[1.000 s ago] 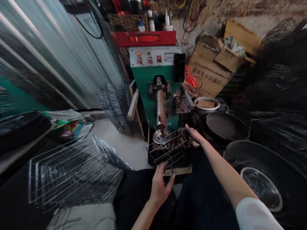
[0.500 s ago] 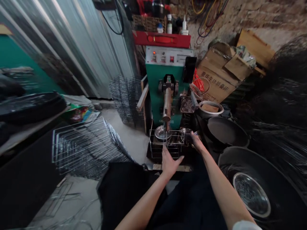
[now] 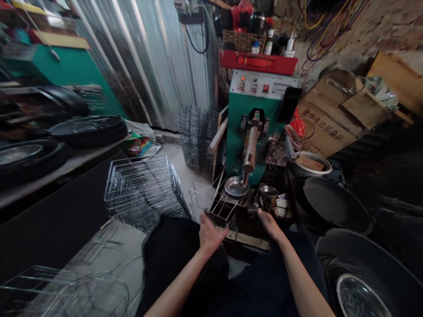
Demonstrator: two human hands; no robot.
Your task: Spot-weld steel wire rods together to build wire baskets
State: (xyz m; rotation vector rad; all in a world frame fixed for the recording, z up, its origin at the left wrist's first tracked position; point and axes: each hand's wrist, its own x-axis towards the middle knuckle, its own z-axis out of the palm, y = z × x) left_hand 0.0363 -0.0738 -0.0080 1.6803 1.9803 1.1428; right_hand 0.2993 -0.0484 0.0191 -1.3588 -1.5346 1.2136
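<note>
A small rack of thin metal wire [image 3: 220,204] is tilted to the left in front of the green spot-welding machine [image 3: 241,105]. My left hand [image 3: 211,233] grips its near edge between thumb and fingers. My right hand [image 3: 270,225] is off the rack, at the front of the machine's base, its fingers stretched forward; nothing shows in it. Behind the rack, a shallow metal bowl [image 3: 236,193] sits below the machine's copper-coloured arm [image 3: 250,152]. A smaller metal dish [image 3: 268,190] stands to the right of that bowl.
A stack of bent wire racks [image 3: 145,189] stands on the floor at left, with another wire stack [image 3: 198,136] behind it. Dark round pans [image 3: 335,204] lie at right, one holding a metal bowl [image 3: 361,295] of small wire pieces. A cardboard box [image 3: 325,119] leans behind.
My left hand has swung the wire rack left, away from the machine's arm, and tilted it. My right hand has come off the rack. The view has turned left.
</note>
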